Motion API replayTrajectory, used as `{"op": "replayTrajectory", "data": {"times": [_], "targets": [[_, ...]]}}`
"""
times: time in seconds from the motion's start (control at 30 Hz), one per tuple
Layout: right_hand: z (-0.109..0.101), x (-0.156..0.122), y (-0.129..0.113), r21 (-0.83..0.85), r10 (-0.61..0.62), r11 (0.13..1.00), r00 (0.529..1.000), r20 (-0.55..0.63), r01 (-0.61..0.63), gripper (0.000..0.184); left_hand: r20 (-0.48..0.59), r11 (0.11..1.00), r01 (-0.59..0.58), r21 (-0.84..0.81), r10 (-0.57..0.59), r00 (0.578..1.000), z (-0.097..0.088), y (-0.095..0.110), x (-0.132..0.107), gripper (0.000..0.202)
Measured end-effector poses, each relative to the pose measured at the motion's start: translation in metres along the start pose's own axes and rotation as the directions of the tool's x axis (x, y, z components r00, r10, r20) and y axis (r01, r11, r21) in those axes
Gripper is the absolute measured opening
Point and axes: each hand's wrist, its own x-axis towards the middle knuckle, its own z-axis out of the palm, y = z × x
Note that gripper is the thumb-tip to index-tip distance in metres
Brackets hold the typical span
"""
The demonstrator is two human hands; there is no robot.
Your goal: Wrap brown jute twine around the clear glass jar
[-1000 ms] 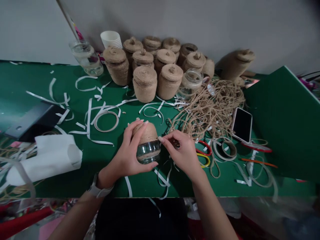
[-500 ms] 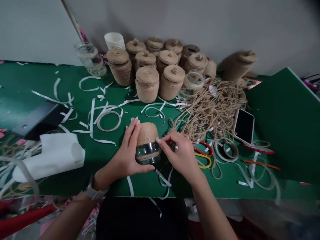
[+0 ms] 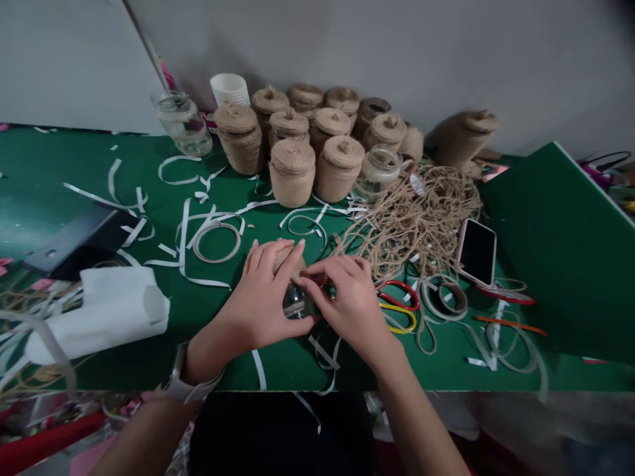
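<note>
A small glass jar (image 3: 296, 299), partly wrapped in jute twine, lies between my two hands near the table's front edge. My left hand (image 3: 262, 297) wraps round its left side, fingers curled over the twine-covered part. My right hand (image 3: 344, 303) covers the jar's right side, fingertips pinched at the twine on top. Only a bit of clear glass and twine shows between the hands. A loose tangle of jute twine (image 3: 414, 221) spreads just beyond my right hand.
Several twine-wrapped jars (image 3: 292, 170) stand at the back by the wall, with a bare glass jar (image 3: 378, 170), another glass jar (image 3: 181, 121) and paper cups (image 3: 229, 88). White paper strips (image 3: 183, 225), a tape ring (image 3: 216, 240), scissors (image 3: 399, 305), a phone (image 3: 476, 251), and a white roll (image 3: 116, 311) lie around. A green board (image 3: 560, 244) leans at right.
Both hands have closed in over the jar, which now lies lower and mostly hidden; earlier more of the glass and the twine dome showed. My right fingers moved onto the jar.
</note>
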Motion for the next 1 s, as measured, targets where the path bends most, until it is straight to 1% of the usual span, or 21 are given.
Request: {"op": "replayTrajectory", "data": {"times": [0.1, 0.23, 0.37, 0.47, 0.6, 0.73, 0.83, 0.9, 0.97, 1.0], "targets": [[-0.008, 0.001, 0.012, 0.048, 0.023, 0.999, 1.0, 0.001, -0.023, 0.01, -0.009, 0.998, -0.02, -0.066, 0.019, 1.0, -0.001, -0.004, -0.003, 0.092], [-0.013, 0.001, 0.022, 0.106, 0.068, 0.992, 0.998, -0.002, -0.067, 0.016, -0.043, 0.988, -0.007, -0.156, 0.0, 0.999, 0.001, -0.009, -0.01, 0.094], [-0.009, -0.002, 0.026, 0.146, 0.107, 0.984, 0.994, 0.0, -0.106, 0.019, -0.081, 0.974, 0.009, -0.226, -0.028, 0.996, 0.01, -0.008, -0.013, 0.098], [-0.003, -0.004, 0.026, 0.159, 0.126, 0.979, 0.992, 0.008, -0.126, 0.023, -0.097, 0.969, 0.009, -0.247, -0.034, 0.995, 0.015, -0.007, -0.014, 0.099], [0.003, -0.007, 0.025, 0.166, 0.141, 0.976, 0.99, 0.012, -0.141, 0.027, -0.109, 0.967, -0.002, -0.254, -0.027, 0.994, 0.014, -0.009, -0.014, 0.1], [0.004, -0.008, 0.021, 0.166, 0.146, 0.975, 0.989, 0.027, -0.149, 0.027, -0.104, 0.964, -0.006, -0.266, -0.023, 0.994, 0.013, -0.012, -0.017, 0.101], [0.003, -0.008, 0.017, 0.149, 0.127, 0.98, 0.992, 0.026, -0.13, 0.026, -0.136, 0.96, -0.041, -0.277, 0.003, 0.991, 0.02, -0.016, -0.019, 0.111], [0.002, -0.008, 0.016, 0.131, 0.115, 0.985, 0.993, 0.001, -0.114, 0.026, -0.154, 0.955, -0.069, -0.287, 0.025, 0.988, 0.026, -0.021, -0.02, 0.12], [0.0, -0.008, 0.016, 0.115, 0.115, 0.987, 0.993, -0.031, -0.111, 0.023, -0.139, 0.955, -0.075, -0.286, 0.036, 0.99, 0.028, -0.024, -0.021, 0.126], [0.0, -0.008, 0.016, 0.11, 0.118, 0.988, 0.992, -0.043, -0.112, 0.022, -0.113, 0.959, -0.068, -0.276, 0.038, 0.993, 0.026, -0.024, -0.021, 0.128]]}}
